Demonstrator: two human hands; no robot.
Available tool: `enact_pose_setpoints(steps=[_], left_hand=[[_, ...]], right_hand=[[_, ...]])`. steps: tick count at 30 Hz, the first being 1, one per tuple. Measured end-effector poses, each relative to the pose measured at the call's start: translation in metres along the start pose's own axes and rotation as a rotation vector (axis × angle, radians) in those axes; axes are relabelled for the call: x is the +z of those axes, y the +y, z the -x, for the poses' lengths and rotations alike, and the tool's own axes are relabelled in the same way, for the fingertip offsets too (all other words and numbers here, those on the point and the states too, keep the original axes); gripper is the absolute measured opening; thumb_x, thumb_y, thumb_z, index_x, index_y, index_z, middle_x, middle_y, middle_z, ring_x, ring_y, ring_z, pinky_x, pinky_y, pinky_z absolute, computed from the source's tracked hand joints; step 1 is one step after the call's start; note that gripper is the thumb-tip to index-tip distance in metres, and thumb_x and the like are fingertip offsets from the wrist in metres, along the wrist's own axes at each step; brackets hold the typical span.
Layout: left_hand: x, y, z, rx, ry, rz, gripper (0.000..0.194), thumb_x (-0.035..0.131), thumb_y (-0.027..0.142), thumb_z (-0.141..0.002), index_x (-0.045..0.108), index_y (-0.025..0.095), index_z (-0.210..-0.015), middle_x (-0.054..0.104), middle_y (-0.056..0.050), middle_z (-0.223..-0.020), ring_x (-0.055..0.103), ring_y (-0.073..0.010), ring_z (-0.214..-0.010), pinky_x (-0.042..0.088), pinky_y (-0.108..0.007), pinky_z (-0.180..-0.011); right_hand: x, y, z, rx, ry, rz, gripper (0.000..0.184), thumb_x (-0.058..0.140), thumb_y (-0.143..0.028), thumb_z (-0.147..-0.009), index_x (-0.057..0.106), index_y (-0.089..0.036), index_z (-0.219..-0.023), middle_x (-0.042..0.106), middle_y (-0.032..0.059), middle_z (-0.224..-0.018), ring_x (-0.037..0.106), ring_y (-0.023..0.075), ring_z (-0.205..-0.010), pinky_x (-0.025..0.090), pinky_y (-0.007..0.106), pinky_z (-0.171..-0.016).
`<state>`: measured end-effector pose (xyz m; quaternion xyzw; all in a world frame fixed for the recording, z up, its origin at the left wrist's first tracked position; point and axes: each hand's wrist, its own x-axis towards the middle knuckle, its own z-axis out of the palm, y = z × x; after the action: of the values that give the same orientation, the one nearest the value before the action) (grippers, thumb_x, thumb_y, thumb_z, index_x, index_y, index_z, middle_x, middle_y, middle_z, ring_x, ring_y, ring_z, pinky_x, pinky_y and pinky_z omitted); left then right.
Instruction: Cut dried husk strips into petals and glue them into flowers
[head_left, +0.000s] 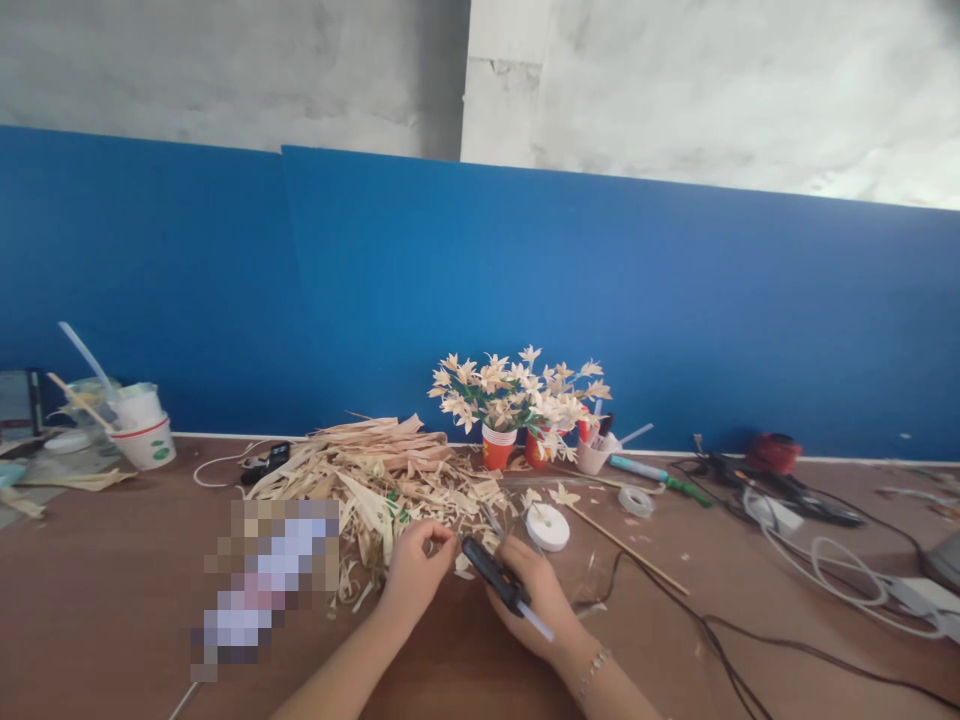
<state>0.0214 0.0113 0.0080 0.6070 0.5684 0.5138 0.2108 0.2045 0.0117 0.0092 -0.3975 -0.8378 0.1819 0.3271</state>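
My left hand (424, 560) is closed in a pinch; whatever lies between its fingertips is too small to make out. My right hand (541, 590) is wrapped round a black hot glue gun (487, 570), and a translucent glue stick (537, 622) sticks out of its back end. The gun's front end points up and left, close to the left fingertips. Just beyond both hands spreads a heap of dry, pale husk strips (397, 485). A white disc-like roll (547, 527) lies past the right hand, near a single pale flower (564, 495).
Pale artificial flowers (525, 390) stand in red paper cups (496, 450) at the back. On the right, a long thin stick (630, 548), black cables (720, 640) and white cords (840, 580) cross the table. At left are a pixelated patch (266, 590) and a white tub (146, 445).
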Motion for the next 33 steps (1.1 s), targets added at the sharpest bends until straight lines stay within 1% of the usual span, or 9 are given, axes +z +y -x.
enact_pose_setpoints(steps=[12,16,23,33], left_hand=[[-0.0004,0.0024,0.0001,-0.02,-0.012,-0.015,0.015,0.053,0.023,-0.069,0.06,0.018,-0.058,0.062,-0.001,-0.062,0.058,-0.0177,-0.066,0.044,-0.028,-0.066],[-0.0002,0.0016,0.0003,-0.012,-0.001,-0.01,0.013,0.054,0.022,-0.068,0.061,0.018,-0.057,0.062,0.0,-0.061,0.058,-0.0172,-0.065,0.044,-0.028,-0.065],[-0.0007,0.003,0.0007,0.003,0.002,-0.016,0.013,0.054,0.021,-0.069,0.06,0.018,-0.057,0.062,0.0,-0.062,0.058,-0.0171,-0.066,0.044,-0.027,-0.065],[-0.0004,0.0024,0.0011,-0.015,-0.008,-0.022,0.014,0.054,0.023,-0.069,0.06,0.018,-0.058,0.063,-0.001,-0.063,0.058,-0.0175,-0.067,0.044,-0.028,-0.067]], right_hand=[[0.0005,0.0018,-0.0002,-0.017,0.025,0.002,0.017,0.05,-0.007,-0.065,0.041,-0.021,-0.067,0.049,-0.0001,-0.072,0.049,0.0138,-0.064,0.036,0.022,-0.058],[0.0011,0.0024,0.0005,-0.022,0.013,0.009,0.015,0.049,-0.008,-0.066,0.041,-0.021,-0.068,0.05,0.0007,-0.073,0.05,0.0143,-0.065,0.037,0.023,-0.059],[0.0007,0.0014,0.0001,-0.014,0.012,0.022,0.017,0.05,-0.007,-0.064,0.039,-0.021,-0.066,0.048,-0.0002,-0.071,0.048,0.0137,-0.063,0.035,0.023,-0.057],[0.0017,0.0034,0.0004,-0.025,0.024,0.006,0.016,0.05,-0.006,-0.065,0.042,-0.02,-0.066,0.049,0.0,-0.071,0.048,0.0132,-0.063,0.035,0.022,-0.057]])
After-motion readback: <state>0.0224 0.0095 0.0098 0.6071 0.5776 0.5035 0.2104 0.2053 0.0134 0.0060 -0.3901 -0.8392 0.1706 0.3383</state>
